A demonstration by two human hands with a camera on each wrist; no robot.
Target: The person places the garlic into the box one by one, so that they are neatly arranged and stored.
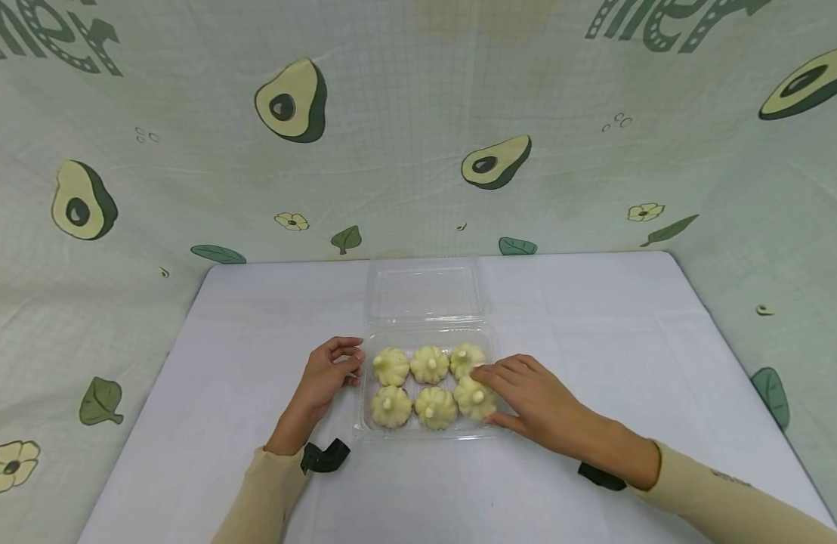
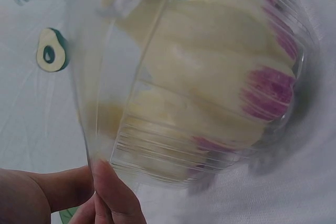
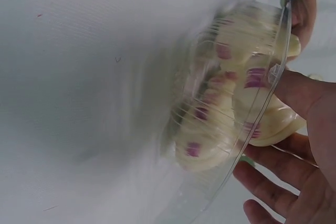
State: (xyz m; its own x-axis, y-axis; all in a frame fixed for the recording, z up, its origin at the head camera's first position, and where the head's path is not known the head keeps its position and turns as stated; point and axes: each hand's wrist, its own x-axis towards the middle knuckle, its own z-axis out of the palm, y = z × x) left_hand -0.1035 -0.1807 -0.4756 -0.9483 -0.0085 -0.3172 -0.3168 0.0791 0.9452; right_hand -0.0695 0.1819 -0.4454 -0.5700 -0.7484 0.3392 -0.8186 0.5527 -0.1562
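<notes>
A clear plastic clamshell box (image 1: pixel 428 435) rests on the table, holding pale garlic bulbs (image 1: pixel 436 408) in two rows of three. Purple patches mark the lower sides of the bulbs in both wrist views. My left hand (image 1: pixel 332 372) pinches the box's left rim between thumb and fingers; the left wrist view shows this close up. Over the right end of the box, my right hand (image 1: pixel 537 400) grips the front right garlic bulb (image 1: pixel 476 398), with the thumb at its near side and the fingers at its far side. Part of that bulb is hidden by the fingers.
The box's transparent lid (image 1: pixel 425 292) lies folded back toward the rear table edge. A white cloth (image 1: pixel 568 317) covers the table. Behind and beside it hangs a pale curtain (image 1: pixel 405 113) printed with avocados and leaves. Dark wrist mounts (image 1: pixel 326 456) sit on both wrists.
</notes>
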